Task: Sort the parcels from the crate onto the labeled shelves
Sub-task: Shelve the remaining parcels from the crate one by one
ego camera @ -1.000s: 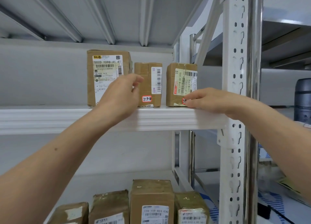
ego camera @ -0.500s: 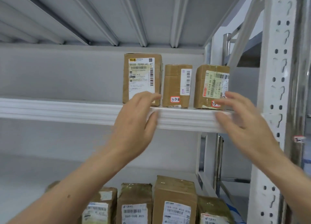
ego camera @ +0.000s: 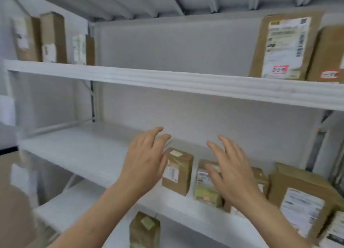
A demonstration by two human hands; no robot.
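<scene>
Both my hands hang in the air in front of the white shelving, fingers spread and holding nothing. My left hand [ego camera: 144,162] is level with the middle shelf [ego camera: 78,151], just left of a small brown parcel [ego camera: 178,173]. My right hand [ego camera: 230,171] is in front of a second parcel with a green patch [ego camera: 204,190]. A larger labelled parcel [ego camera: 301,199] stands further right on the same shelf. On the upper shelf [ego camera: 167,78] at the far right stand two brown parcels with red-edged stickers [ego camera: 284,46].
Three parcels [ego camera: 52,37] stand at the left end of the upper shelf. One taped parcel [ego camera: 145,229] sits on the lower shelf below my left arm. A brown blurred surface [ego camera: 11,201] fills the bottom left corner. The picture is motion-blurred.
Both hands have come away from the upper shelf's parcels and dropped to the middle shelf level, empty. The view has swung left and down, so the upper parcels now sit at the far right.
</scene>
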